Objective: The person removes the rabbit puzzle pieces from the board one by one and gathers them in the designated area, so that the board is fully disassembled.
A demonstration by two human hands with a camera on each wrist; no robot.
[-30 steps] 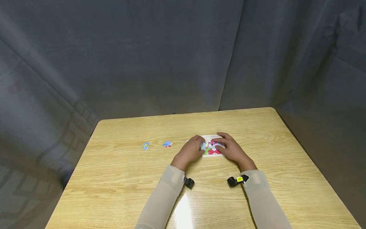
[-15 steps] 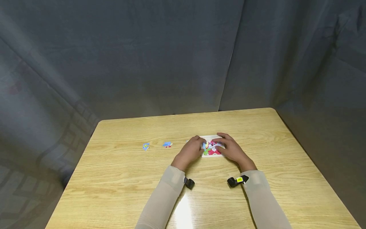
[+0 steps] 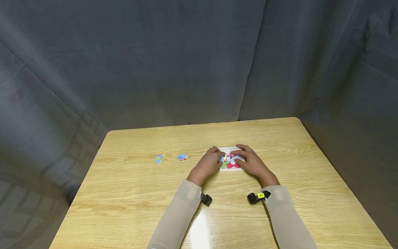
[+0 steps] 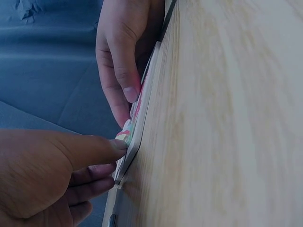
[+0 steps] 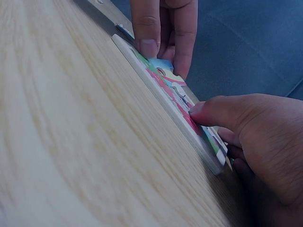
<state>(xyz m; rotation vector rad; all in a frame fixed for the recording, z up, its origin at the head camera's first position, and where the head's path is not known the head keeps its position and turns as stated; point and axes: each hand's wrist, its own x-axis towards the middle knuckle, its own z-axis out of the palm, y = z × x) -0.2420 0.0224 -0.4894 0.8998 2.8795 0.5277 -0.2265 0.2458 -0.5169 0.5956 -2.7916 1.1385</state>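
Note:
A small jigsaw puzzle (image 3: 231,166) in a white tray-like frame lies on the table, its picture showing a pink and white cartoon animal. My left hand (image 3: 207,162) is at its left side and pinches a blue and yellow puzzle piece (image 5: 163,65) between thumb and fingers, close over the picture. The piece stands slightly tilted in the right wrist view. From the right, my right hand (image 3: 252,162) holds the puzzle, the thumb (image 5: 204,112) pressing on the picture and the other fingers around its far right side. My fingers hide parts of both picture edges.
To the left on the wooden table (image 3: 124,193) lie two loose puzzle pieces, one blue and yellow (image 3: 159,159), one blue and red (image 3: 182,157). Another bit peeks out behind my left hand. Grey curtains (image 3: 155,69) stand behind the table and at its sides.
My left hand has shifted very slightly to the right over the puzzle with the pinched piece. My right hand has stayed in place.

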